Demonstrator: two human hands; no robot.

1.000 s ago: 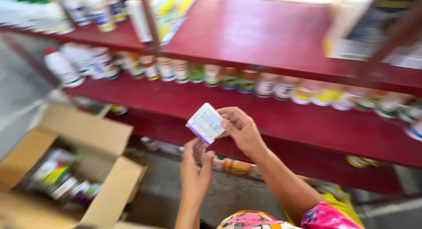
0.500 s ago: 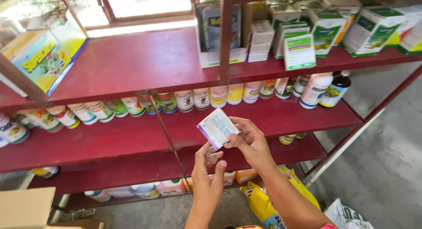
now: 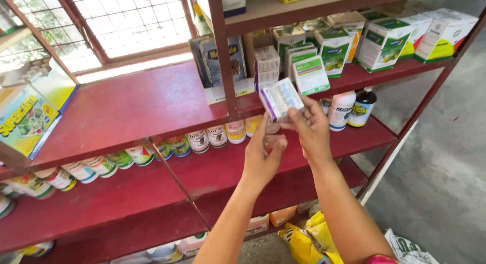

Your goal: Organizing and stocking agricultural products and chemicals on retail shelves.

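A small white carton with a purple edge [image 3: 281, 98] is raised in front of a red metal shelf unit [image 3: 147, 104]. My right hand [image 3: 311, 127] pinches it from below with thumb and fingers. Just beneath, my left hand [image 3: 263, 155] has its fingers loosely spread, fingertips close to the carton's lower left corner; whether they touch it I cannot tell. Behind the carton stands a white box with a green and purple label [image 3: 310, 74], beside a stack of small white boxes [image 3: 267, 66].
Green and white cartons [image 3: 390, 41] fill the upper shelf to the right. A row of small labelled bottles [image 3: 142, 153] lines the middle shelf; larger bottles [image 3: 349, 109] stand at right. A colourful flat box [image 3: 30, 117] leans at left. Yellow bags [image 3: 309, 238] lie on the concrete floor.
My view has swung up and right from the cardboard box on the floor to the upper shelves. Both hands have lifted the small carton higher, toward the boxes on the shelf.
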